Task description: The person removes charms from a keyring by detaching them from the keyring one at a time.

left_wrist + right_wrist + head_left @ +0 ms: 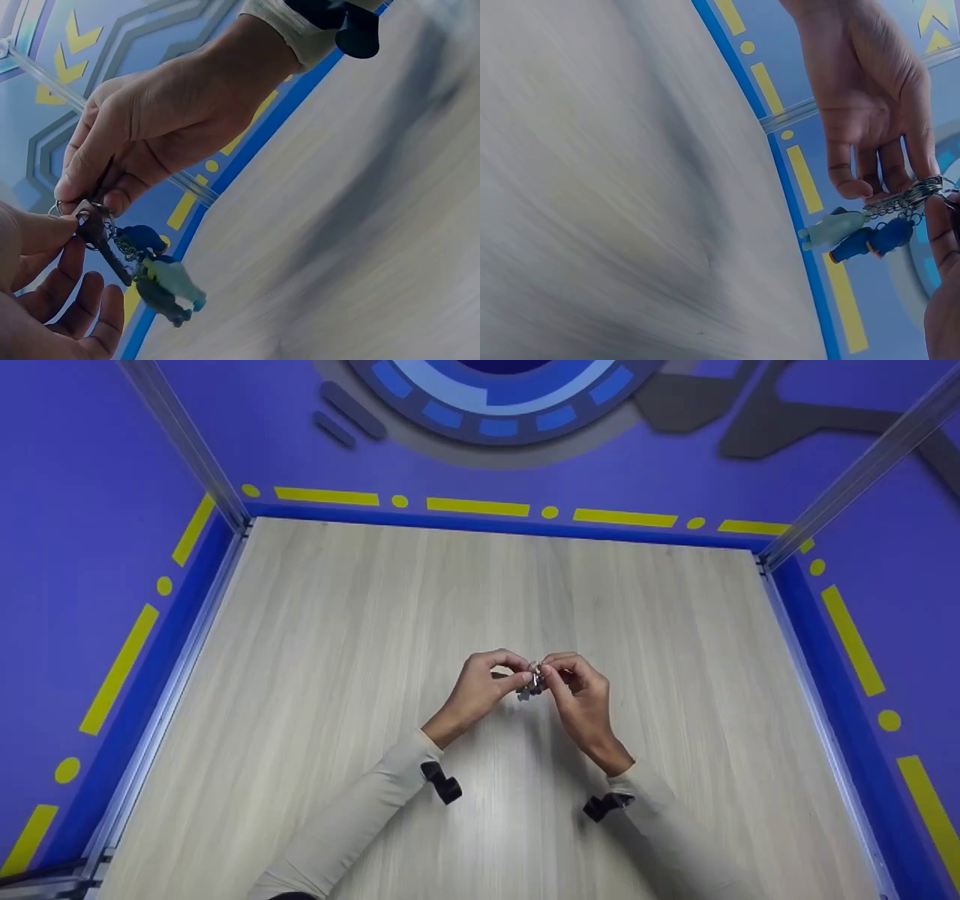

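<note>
Over the middle of the table, my left hand (pixel 476 686) and right hand (pixel 585 697) meet at a bunch of small metal rings and chains. The left wrist view shows a key (pixel 112 255) hanging at the left hand's (pixel 52 292) thumb and fingers, which pinch the bunch. Opposite, the right hand's (pixel 161 116) thumb and forefinger pinch a metal ring (pixel 56 208). Small figurine charms dangle below: a blue one (pixel 891 234), a pale mint one (pixel 838 227) and a dark grey-green one (pixel 159 296). Fingertips hide part of the rings.
The light wood-grain table (pixel 375 607) lies beneath both hands. Blue panels (pixel 75 547) with yellow marks rise at its back and sides, along metal edge rails (pixel 180 660). A black wrist mount (pixel 442 784) sits on the left sleeve, another mount (pixel 607 806) on the right.
</note>
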A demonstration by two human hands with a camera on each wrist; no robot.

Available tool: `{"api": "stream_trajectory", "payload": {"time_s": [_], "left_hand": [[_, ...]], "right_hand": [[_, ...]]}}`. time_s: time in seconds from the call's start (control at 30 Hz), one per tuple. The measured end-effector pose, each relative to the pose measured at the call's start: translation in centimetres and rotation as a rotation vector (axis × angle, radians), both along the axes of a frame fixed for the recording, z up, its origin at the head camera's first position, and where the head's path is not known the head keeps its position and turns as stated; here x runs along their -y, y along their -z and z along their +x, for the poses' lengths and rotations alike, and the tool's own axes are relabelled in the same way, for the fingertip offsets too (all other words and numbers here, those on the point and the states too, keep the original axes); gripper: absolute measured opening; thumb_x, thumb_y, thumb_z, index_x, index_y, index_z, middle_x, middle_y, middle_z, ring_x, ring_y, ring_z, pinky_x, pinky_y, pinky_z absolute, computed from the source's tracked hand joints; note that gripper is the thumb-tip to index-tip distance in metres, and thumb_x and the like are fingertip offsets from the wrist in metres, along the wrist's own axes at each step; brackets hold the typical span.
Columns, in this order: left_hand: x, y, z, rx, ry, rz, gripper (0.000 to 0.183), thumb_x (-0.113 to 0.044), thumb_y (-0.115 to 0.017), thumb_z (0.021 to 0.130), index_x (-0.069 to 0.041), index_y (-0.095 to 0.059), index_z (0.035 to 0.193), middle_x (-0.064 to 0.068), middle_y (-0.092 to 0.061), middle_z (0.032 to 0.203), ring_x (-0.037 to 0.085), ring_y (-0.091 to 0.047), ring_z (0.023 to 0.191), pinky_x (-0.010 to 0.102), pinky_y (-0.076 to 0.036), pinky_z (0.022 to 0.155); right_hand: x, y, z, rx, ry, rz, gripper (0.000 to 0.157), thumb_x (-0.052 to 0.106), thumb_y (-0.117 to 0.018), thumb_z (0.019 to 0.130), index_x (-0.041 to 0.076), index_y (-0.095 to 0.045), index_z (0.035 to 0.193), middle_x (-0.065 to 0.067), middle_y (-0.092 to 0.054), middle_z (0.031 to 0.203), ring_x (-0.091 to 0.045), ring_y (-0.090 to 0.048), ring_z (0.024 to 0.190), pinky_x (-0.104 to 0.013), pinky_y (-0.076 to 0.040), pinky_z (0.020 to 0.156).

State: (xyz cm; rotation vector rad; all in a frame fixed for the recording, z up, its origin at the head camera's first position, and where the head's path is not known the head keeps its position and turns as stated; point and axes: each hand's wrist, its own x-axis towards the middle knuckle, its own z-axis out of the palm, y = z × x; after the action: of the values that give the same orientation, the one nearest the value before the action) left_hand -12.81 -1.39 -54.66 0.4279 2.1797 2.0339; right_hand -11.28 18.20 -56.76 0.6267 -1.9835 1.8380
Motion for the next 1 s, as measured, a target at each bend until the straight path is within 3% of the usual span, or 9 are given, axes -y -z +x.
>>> {"api": "stream_trajectory", "payload": {"time_s": [0.17, 0.33, 0.43, 0.57, 0.67, 0.73, 0.9, 1.0], "left_hand": [[-0.1, 0.0, 0.2, 0.061, -0.029, 0.049, 0.007, -0.007, -0.079, 0.100, -0.002, -0.082, 0.105, 0.004, -0.078, 0.103, 0.017, -0.070, 0.104, 0.036, -0.061, 0.096], [0.1, -0.1, 0.2, 0.041, -0.081, 0.035, 0.007, -0.007, -0.077, 0.102, -0.002, -0.081, 0.105, 0.003, -0.077, 0.103, 0.017, -0.070, 0.102, 0.036, -0.060, 0.096], [0.1, -0.2, 0.2, 0.010, -0.094, 0.009, 0.007, -0.008, -0.076, 0.103, -0.004, -0.080, 0.105, 0.003, -0.077, 0.103, 0.017, -0.070, 0.101, 0.036, -0.061, 0.093], [0.1, -0.3, 0.2, -0.049, -0.102, -0.044, 0.006, -0.008, -0.076, 0.104, -0.006, -0.081, 0.105, 0.002, -0.077, 0.101, 0.016, -0.071, 0.097, 0.041, -0.062, 0.091], [0.0, -0.5, 0.1, -0.103, -0.108, -0.098, 0.005, -0.007, -0.076, 0.103, -0.005, -0.081, 0.104, 0.002, -0.077, 0.099, 0.015, -0.071, 0.094, 0.043, -0.062, 0.090], [0.0, -0.6, 0.1, -0.138, -0.109, -0.130, 0.005, -0.006, -0.077, 0.102, -0.003, -0.081, 0.104, 0.004, -0.078, 0.098, 0.015, -0.070, 0.093, 0.045, -0.062, 0.090], [0.0, -0.8, 0.1, -0.203, -0.068, -0.166, 0.004, -0.002, -0.076, 0.102, -0.002, -0.080, 0.100, 0.006, -0.078, 0.097, 0.016, -0.070, 0.091, 0.047, -0.061, 0.089], [-0.1, -0.9, 0.2, -0.216, -0.037, -0.172, 0.006, -0.001, -0.075, 0.102, -0.004, -0.080, 0.099, 0.003, -0.077, 0.096, 0.016, -0.070, 0.091, 0.045, -0.061, 0.088]], "right_hand": [[-0.2, -0.2, 0.1, 0.027, 0.009, 0.009, 0.012, 0.000, -0.071, 0.106, -0.012, -0.067, 0.104, -0.023, -0.071, 0.104, -0.026, -0.070, 0.088, -0.027, -0.063, 0.081], [-0.6, -0.5, -0.3, 0.041, 0.033, 0.050, 0.002, -0.009, -0.071, 0.102, -0.007, -0.070, 0.101, -0.020, -0.068, 0.103, -0.020, -0.066, 0.091, -0.025, -0.058, 0.081], [-0.7, -0.5, -0.5, 0.062, 0.041, 0.084, 0.008, -0.013, -0.070, 0.101, -0.005, -0.070, 0.101, -0.019, -0.066, 0.097, -0.017, -0.062, 0.085, -0.022, -0.054, 0.075], [-0.6, -1.1, -0.4, 0.079, 0.044, 0.146, 0.008, -0.015, -0.067, 0.102, -0.008, -0.069, 0.104, -0.019, -0.067, 0.091, -0.029, -0.062, 0.074, -0.018, -0.052, 0.070], [-0.3, -2.6, 0.0, 0.050, 0.037, 0.197, 0.008, -0.016, -0.066, 0.101, -0.011, -0.071, 0.106, -0.022, -0.070, 0.092, -0.039, -0.063, 0.073, -0.017, -0.053, 0.071], [-0.3, -3.5, 0.1, 0.021, 0.030, 0.225, 0.010, -0.017, -0.067, 0.100, -0.012, -0.074, 0.105, -0.024, -0.071, 0.093, -0.030, -0.064, 0.074, -0.016, -0.052, 0.071], [-1.0, -2.4, -0.8, 0.025, 0.028, 0.255, 0.011, -0.012, -0.070, 0.101, -0.005, -0.078, 0.103, -0.016, -0.075, 0.093, -0.016, -0.066, 0.075, -0.018, -0.054, 0.068], [-1.2, -1.7, -1.0, 0.060, 0.018, 0.230, 0.010, -0.006, -0.070, 0.104, 0.000, -0.078, 0.105, -0.010, -0.076, 0.091, -0.027, -0.067, 0.070, -0.022, -0.055, 0.065]]}}
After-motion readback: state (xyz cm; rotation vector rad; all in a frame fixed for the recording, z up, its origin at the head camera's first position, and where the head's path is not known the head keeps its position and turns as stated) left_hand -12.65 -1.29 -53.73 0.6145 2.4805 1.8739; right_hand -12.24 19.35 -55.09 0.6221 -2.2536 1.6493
